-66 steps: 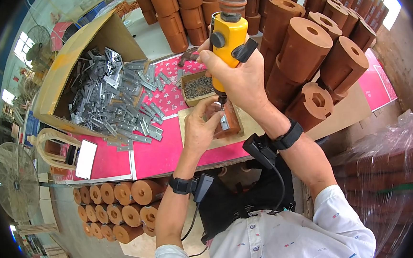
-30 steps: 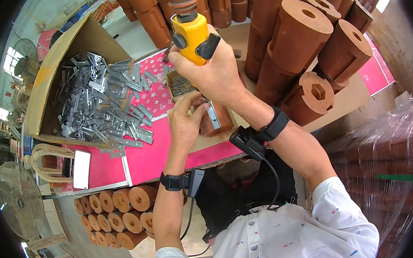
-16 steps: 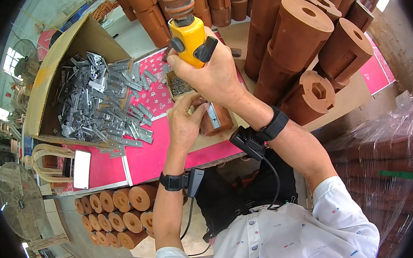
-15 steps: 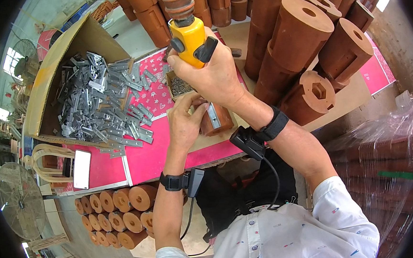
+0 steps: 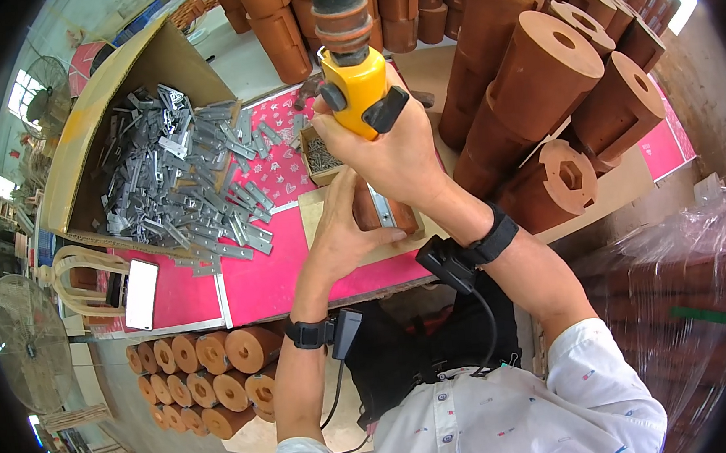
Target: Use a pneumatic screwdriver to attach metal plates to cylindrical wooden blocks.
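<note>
My right hand (image 5: 400,152) is closed round a yellow power screwdriver (image 5: 359,92) with a black knob and lever, its dark ribbed end pointing up. Under that hand, a reddish-brown wooden cylinder (image 5: 409,217) lies on a board, with a grey metal plate (image 5: 383,206) along its upper face. The tool's tip is hidden behind my right hand. My left hand (image 5: 340,232) grips the cylinder from the left, its thumb at the near side and its fingers at the far side. A small box of screws (image 5: 322,156) stands just beyond my left hand.
A tilted cardboard box (image 5: 80,154) spills many metal plates (image 5: 196,183) over the pink table cover (image 5: 278,270). Tall stacks of brown cylinders (image 5: 529,72) crowd the right and back. A white phone (image 5: 141,294) leans at the left edge. More cylinders (image 5: 249,348) are stacked below the table.
My left hand has gone from pinching near the plate's far end to gripping the cylinder's side, thumb stretched toward its near end. The screwdriver and right hand appear slightly lower and further right.
</note>
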`<action>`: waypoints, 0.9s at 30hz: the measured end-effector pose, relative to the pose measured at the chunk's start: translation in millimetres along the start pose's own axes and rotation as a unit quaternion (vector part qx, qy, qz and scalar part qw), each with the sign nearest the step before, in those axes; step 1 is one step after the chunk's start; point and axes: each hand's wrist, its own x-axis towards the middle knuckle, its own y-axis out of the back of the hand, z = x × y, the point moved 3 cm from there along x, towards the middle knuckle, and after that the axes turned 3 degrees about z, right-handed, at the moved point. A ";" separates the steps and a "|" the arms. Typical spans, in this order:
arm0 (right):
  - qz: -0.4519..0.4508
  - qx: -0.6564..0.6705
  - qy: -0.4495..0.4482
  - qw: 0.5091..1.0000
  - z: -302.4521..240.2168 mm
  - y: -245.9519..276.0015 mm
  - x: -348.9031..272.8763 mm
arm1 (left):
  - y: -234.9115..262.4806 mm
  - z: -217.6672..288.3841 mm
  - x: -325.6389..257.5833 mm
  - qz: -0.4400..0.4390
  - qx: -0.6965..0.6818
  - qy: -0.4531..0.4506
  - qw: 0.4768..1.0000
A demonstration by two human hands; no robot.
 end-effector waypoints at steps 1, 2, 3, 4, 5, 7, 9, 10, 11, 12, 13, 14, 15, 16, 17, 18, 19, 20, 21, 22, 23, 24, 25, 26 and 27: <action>-0.001 0.011 -0.010 1.000 0.7 -0.3 -0.3 | -0.5 -0.6 0.3 0.000 -0.001 -0.001 1.000; -0.001 0.022 -0.020 1.000 1.5 -0.6 -0.5 | -0.6 -1.0 0.5 0.009 0.011 -0.006 1.000; -0.002 0.021 -0.020 1.000 1.1 -0.6 -0.5 | -1.1 -1.7 0.5 0.018 0.024 -0.011 1.000; 0.000 0.018 -0.032 0.999 0.7 -0.5 0.0 | -1.5 -1.5 0.8 0.018 0.022 -0.011 1.000; 0.001 0.015 -0.044 0.999 1.6 -0.4 0.5 | -1.2 -0.1 1.0 0.024 0.020 -0.017 0.999; -0.001 0.023 -0.044 0.999 4.6 -0.4 0.7 | -0.6 -0.6 1.1 0.030 0.017 -0.022 0.999; -0.004 0.031 -0.045 0.999 6.0 0.4 1.0 | -1.0 -3.5 0.9 0.029 0.025 -0.030 0.999; -0.012 0.034 -0.053 0.998 5.2 0.9 1.5 | -1.2 -4.2 0.3 0.029 0.024 -0.029 0.999; -0.021 0.038 -0.060 0.997 4.9 0.7 1.7 | -1.3 -4.8 -0.4 0.031 0.035 -0.025 0.999; -0.020 0.037 -0.061 0.997 5.2 0.7 1.9 | -1.4 -5.2 -0.3 0.031 0.046 -0.023 0.998; -0.023 0.033 -0.064 0.997 5.6 0.4 2.0 | -1.4 -5.3 0.1 0.030 0.045 -0.022 0.998; -0.026 0.028 -0.066 0.997 6.2 0.2 1.7 | -1.3 -5.3 0.6 0.028 0.038 -0.019 0.999; -0.026 0.027 -0.067 0.997 7.0 0.2 1.9 | -1.3 -5.1 1.4 0.026 0.031 -0.016 0.999; -0.024 0.027 -0.058 0.998 7.5 0.4 2.2 | -1.7 -4.3 2.0 0.025 0.031 -0.016 0.999; -0.022 0.027 -0.048 0.998 7.9 1.0 2.3 | -2.4 -3.0 2.6 0.025 0.030 -0.019 0.999; -0.023 0.028 -0.048 0.998 7.5 0.4 2.2 | -1.7 -1.8 2.3 0.027 0.031 -0.023 0.999; -0.022 0.032 -0.047 0.998 7.0 0.1 2.0 | -1.1 -1.9 2.1 0.028 0.032 -0.023 0.999; -0.021 0.036 -0.046 0.998 6.4 -0.1 2.0 | -0.6 -2.2 2.0 0.029 0.035 -0.027 0.999; -0.021 0.036 -0.047 0.998 6.6 0.3 2.1 | -0.6 -3.1 2.1 0.028 0.039 -0.030 0.998; -0.022 0.029 -0.045 0.998 6.5 0.7 2.6 | -0.7 -4.0 2.3 0.028 0.039 -0.029 0.998; -0.023 0.023 -0.043 0.999 6.0 1.0 3.0 | -0.6 -4.8 2.5 0.031 0.038 -0.030 0.998; -0.022 0.023 -0.043 0.999 5.0 1.4 2.8 | -1.0 -5.6 2.4 0.032 0.037 -0.031 0.998; -0.024 0.018 -0.053 0.998 4.3 1.6 2.8 | -1.5 -6.7 2.0 0.032 0.037 -0.031 0.998; -0.026 0.013 -0.062 0.998 4.0 1.6 2.7 | -1.7 -7.9 1.7 0.033 0.039 -0.028 0.998; -0.025 0.013 -0.062 0.998 3.9 2.4 2.0 | -2.2 -8.3 1.8 0.035 0.040 -0.026 0.998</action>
